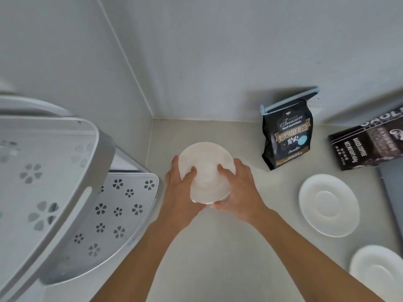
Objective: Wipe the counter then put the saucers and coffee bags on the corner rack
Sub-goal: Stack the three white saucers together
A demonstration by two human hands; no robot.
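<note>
A white saucer [207, 162] is held above the pale counter [218, 247] between both hands, tilted toward me. My left hand [182, 192] grips its left edge, thumb on top. My right hand [239, 192] grips its right edge. Two more white saucers lie flat on the counter, one at right [328, 204], the other [379, 273] at the lower right, cut by the frame edge. A black coffee bag [287, 138] with a blue clip stands against the back wall. A dark brown coffee bag [368, 144] lies at the far right. The corner rack [122, 205] stands at left.
The rack has perforated metal shelves with flower-shaped holes; its upper white tier [43, 166] overhangs the lower one. A grey flat object [392, 188] lies at the right edge. Grey walls meet in the corner behind the saucer.
</note>
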